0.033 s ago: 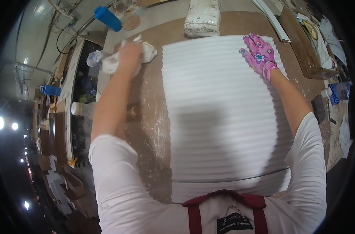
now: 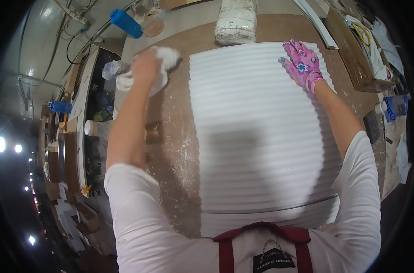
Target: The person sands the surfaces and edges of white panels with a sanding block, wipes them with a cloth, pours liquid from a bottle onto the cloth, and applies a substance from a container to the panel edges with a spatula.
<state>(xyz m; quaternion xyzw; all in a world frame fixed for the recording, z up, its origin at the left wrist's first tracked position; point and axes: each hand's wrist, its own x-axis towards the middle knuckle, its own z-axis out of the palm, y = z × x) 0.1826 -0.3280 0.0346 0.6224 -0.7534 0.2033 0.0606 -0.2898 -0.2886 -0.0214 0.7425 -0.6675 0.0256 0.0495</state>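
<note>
A wide white panel [image 2: 257, 104] with ribs running across it lies on the brown worktop. On its far right corner rests my right hand [image 2: 303, 66] in a pink flowered glove, palm down with the fingers spread. Left of the panel, my bare left hand [image 2: 145, 68] is closed on a crumpled white cloth [image 2: 168, 59] at the worktop's far left. That hand is slightly blurred, and the cloth hides part of its fingers. A second white ribbed strip [image 2: 270, 217] lies along the panel's near edge.
Beyond the panel stands a paint-stained white block [image 2: 235, 22]. A blue bottle [image 2: 126, 23] and a clear plastic bag [image 2: 112, 69] are near the cloth. Along the right side are a long wooden box [image 2: 357, 59] and a white strip [image 2: 317, 22].
My left hand has shifted slightly left and nearer with the cloth, which has bunched differently. My right hand and the panel have stayed put.
</note>
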